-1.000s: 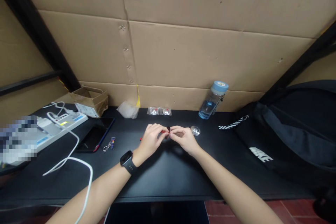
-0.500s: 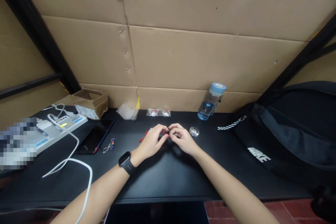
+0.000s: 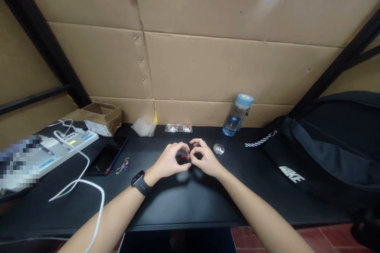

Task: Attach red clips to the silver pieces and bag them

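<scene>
Over the middle of the black desk, my left hand (image 3: 170,162) and my right hand (image 3: 205,159) meet fingertip to fingertip. Between them is a small thin disc (image 3: 188,157), seen nearly edge-on, with a red piece on its left face. My left thumb and fingers curve round and pinch its edge. The right thumb and index finger close on it from the other side. A clear, shiny dome (image 3: 219,149) lies just right of my right hand. Some red bit (image 3: 158,159) shows behind my left hand, mostly hidden.
Two silvery round pieces in clear wrap (image 3: 179,128) lie behind the hands. A water bottle (image 3: 237,115) and black backpack (image 3: 323,146) stand right. Leftward are a keychain (image 3: 122,166), tablet (image 3: 108,156), power strip (image 3: 83,139), loose white cable (image 3: 102,195), plastic bag (image 3: 144,127) and cardboard box (image 3: 102,116).
Both hands have tipped the disc more upright, and my left fingers have spread into a wider ring around it. The red bits beside my left hand are now mostly covered.
</scene>
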Demonstrator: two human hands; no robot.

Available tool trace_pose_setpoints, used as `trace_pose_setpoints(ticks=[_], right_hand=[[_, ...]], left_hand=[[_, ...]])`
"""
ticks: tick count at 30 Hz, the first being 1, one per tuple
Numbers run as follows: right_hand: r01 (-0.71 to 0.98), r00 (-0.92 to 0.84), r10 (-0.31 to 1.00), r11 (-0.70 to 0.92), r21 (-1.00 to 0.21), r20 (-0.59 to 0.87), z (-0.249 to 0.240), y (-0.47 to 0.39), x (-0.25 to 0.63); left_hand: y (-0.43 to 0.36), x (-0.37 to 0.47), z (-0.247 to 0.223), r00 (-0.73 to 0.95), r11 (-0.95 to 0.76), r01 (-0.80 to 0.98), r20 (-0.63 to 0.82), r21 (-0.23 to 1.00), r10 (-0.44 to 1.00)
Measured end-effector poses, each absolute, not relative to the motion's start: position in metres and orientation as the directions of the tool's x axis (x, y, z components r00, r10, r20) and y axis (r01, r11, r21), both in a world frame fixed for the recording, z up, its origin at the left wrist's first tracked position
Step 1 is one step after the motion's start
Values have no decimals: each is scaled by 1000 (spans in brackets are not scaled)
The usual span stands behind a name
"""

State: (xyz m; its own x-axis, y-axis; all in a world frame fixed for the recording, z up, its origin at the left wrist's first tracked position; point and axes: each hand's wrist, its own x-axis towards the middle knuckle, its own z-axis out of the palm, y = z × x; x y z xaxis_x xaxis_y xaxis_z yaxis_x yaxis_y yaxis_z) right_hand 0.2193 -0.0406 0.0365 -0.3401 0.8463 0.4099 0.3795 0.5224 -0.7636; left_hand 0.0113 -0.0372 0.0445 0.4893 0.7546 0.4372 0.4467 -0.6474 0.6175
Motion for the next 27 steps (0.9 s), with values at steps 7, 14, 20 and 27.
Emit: trace_pose_setpoints(ticks=[7, 14, 20, 27], right_hand=[[367, -381, 846, 509, -779, 373, 38, -42, 219], [333, -343, 857, 494, -803, 385, 40, -37, 226], [374, -330, 866, 486, -790, 376, 39, -31, 234], [393, -305, 860, 504, -769, 408, 33, -34, 225]], left_hand=[[-39, 13, 46, 506, -646, 466, 416, 605, 755], [-32, 6, 45, 441, -630, 491, 453, 602, 775], [-26, -2, 42, 412, -629, 494, 475, 600, 777], [-27, 2, 38, 444, -665, 483, 495, 569, 747]])
